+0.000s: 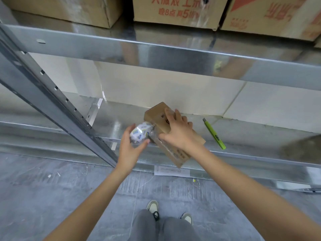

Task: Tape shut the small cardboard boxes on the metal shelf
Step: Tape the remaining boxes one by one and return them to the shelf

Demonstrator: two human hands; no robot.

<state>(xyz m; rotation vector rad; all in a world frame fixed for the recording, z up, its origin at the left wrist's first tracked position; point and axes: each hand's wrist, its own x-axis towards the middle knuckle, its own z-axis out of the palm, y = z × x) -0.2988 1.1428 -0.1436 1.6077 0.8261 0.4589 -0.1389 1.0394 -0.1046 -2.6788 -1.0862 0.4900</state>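
Left hand has a curled grip round the tape roll, and the right hand presses flat on the box at the shelf edge. Taping seems under way; next, I think, pull the strip tight along the seam and smooth it

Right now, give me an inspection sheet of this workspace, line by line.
Surface: metal shelf, shiny, the lower level of a rack.
Job's things: small cardboard box lies on the shelf, its near end past the front edge; clear tape roll at its left side, a strip of tape running along the box.
Clutter: green utility knife on the shelf, right of the box, apart from it.
Hands: left hand grips the tape roll; right hand presses flat on the box.
Cables: nothing seen.
Surroundings: large cartons on the upper shelf; paper slip below the shelf's edge; grey floor.
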